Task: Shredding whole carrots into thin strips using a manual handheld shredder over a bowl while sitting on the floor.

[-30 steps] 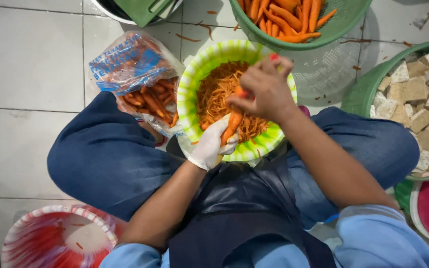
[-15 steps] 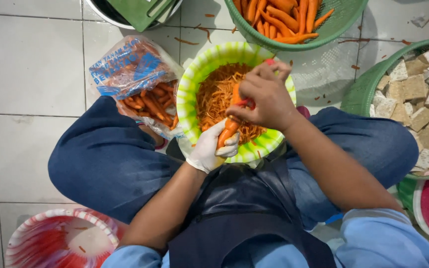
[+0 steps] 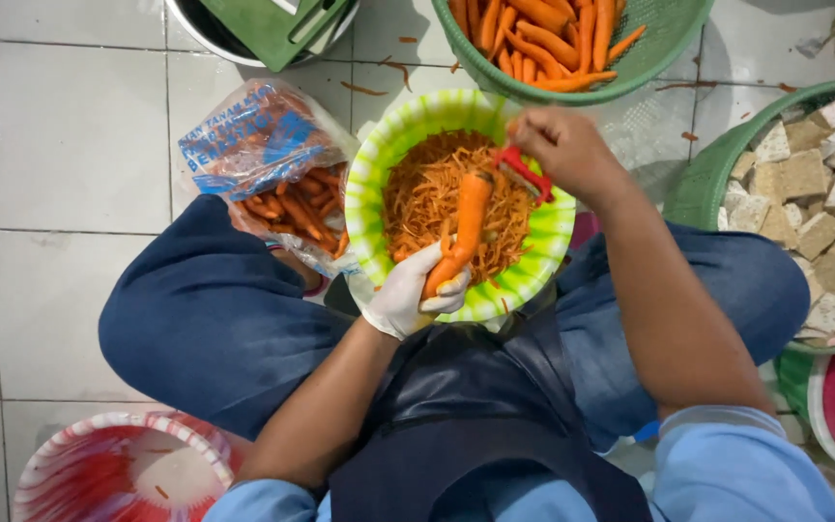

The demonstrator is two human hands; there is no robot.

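Far basket [image 3: 674, 43]: peeled carrots, piled high.
Bag [image 3: 273, 179], left: more carrots wait, so I judge plenty is left.
Bowl [image 3: 379, 164]: heaped with peelings.
Carrot [image 3: 466, 227]: over bowl, my gloved left hand [image 3: 408, 300] grips its near end.
Right hand [image 3: 562, 145]: closed on red peeler [image 3: 524, 172].

Lighting even, image sharp.
My view is bright and diffuse; faint glare on the white floor tiles [image 3: 70, 145], soft shadow beside my knees, slight edge stretching.
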